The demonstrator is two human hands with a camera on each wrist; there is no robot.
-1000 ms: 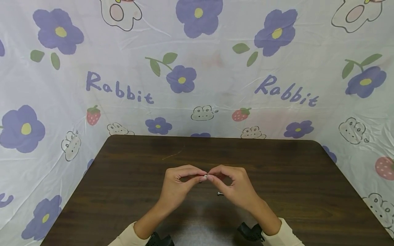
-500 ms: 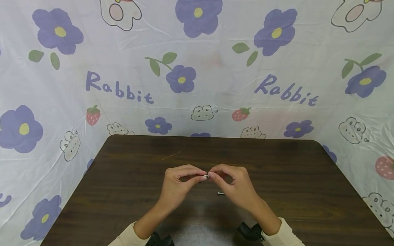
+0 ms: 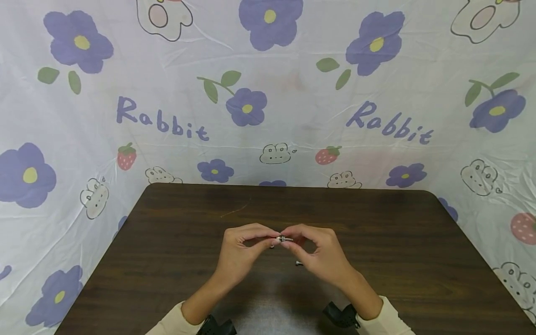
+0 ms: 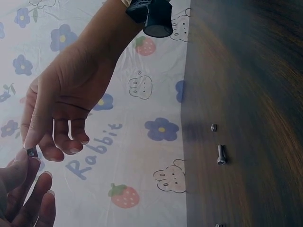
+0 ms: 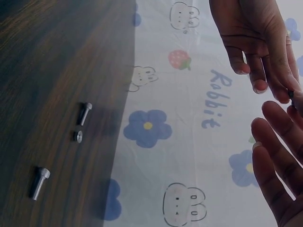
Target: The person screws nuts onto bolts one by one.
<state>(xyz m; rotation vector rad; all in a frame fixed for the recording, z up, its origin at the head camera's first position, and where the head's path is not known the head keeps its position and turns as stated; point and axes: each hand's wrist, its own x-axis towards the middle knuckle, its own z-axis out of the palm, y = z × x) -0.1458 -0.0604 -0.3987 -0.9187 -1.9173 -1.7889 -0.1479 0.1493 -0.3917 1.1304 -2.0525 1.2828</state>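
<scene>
A small silver screw with a wider collar, perhaps a nut, lies sideways between the two hands above the table, its thin end pointing right. My left hand pinches its left end with thumb and index finger. The right hand has its thumb and index fingertips around the collar, slightly apart. Fingers largely cover the part in both wrist views, where only a dark bit shows. Below the hands, a loose screw and a small nut lie on the table.
The dark wooden table has a rounded far edge, with a patterned cloth hanging behind it. Two loose screws show in the right wrist view, one nearer and one farther, with a nut between them.
My right thumb and index finger have parted from a tight pinch and shifted slightly left, so more of the screw shows between them. The left hand has barely moved.
</scene>
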